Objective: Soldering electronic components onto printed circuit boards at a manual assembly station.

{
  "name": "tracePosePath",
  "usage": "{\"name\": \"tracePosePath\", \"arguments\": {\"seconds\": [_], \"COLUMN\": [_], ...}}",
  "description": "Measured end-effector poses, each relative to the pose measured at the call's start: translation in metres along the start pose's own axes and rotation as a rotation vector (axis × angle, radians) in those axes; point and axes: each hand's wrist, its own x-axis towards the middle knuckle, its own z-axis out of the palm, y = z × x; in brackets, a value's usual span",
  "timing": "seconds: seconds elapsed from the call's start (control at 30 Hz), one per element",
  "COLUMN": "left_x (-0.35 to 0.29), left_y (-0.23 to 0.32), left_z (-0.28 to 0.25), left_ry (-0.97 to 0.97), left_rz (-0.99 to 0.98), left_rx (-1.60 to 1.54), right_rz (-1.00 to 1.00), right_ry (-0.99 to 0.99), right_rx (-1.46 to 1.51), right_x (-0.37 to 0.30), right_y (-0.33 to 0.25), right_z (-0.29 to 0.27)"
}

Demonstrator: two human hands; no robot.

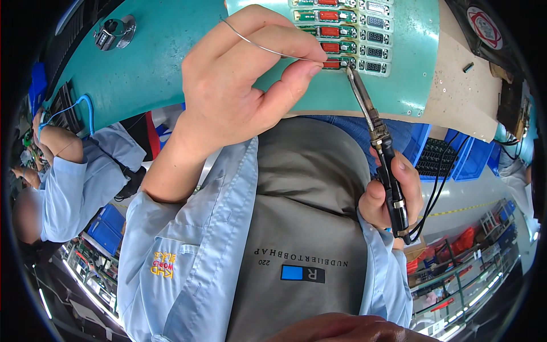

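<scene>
My left hand (242,77) pinches a thin solder wire (250,42) between thumb and forefinger. The wire curves up over the knuckles, and its front end reaches the nearest board in a panel of circuit boards (364,67). My right hand (409,185) is wrapped round the dark handle of a soldering iron (388,165). The iron slants up and left, its tip at the right end of the nearest red component (331,65), close to the wire's end. Rows of red components and small dark digit displays (374,52) run away from me on the panel.
The panel rests on a green mat (413,85). A round metal piece (115,34) stands far left; a small black cylinder (468,68) lies right. Black cables (437,194) trail from the iron beside blue bins (472,162). At left sits another person in blue sleeves (71,191).
</scene>
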Motion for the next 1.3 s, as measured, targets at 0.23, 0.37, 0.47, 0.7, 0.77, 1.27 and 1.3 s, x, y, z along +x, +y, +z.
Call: {"name": "tracePosePath", "arguments": {"seconds": [0.23, 0.37, 0.47, 0.7, 0.77, 1.27, 1.3], "left_x": [0.002, 0.001, 0.0, -0.001, -0.001, 0.013, 0.015], "left_y": [0.0, 0.0, 0.0, 0.0, 0.001, 0.003, 0.002], "left_z": [0.0, 0.002, 0.001, 0.0, -0.002, -0.014, -0.016], "left_ry": [-0.026, 0.018, 0.02, 0.033, 0.035, 0.022, 0.044], "left_rz": [-0.001, -0.006, -0.005, 0.006, 0.007, 0.071, 0.069], "left_rx": [0.018, -0.011, -0.009, -0.017, -0.008, 0.139, 0.151], "right_rz": [-0.012, -0.019, -0.016, -0.098, -0.121, -0.203, -0.165], "right_ry": [0.002, 0.004, -0.023, -0.053, -0.042, 0.485, 0.546], "right_rx": [0.012, 0.014, 0.001, 0.039, 0.037, 0.092, 0.049], "right_x": [0.0, 0.001, 0.0, -0.014, -0.013, 0.001, 0.003], "right_y": [0.001, 0.001, 0.0, 0.009, 0.011, 0.042, 0.049], "right_z": [0.0, 0.0, -0.002, -0.02, -0.019, -0.036, -0.045]}}
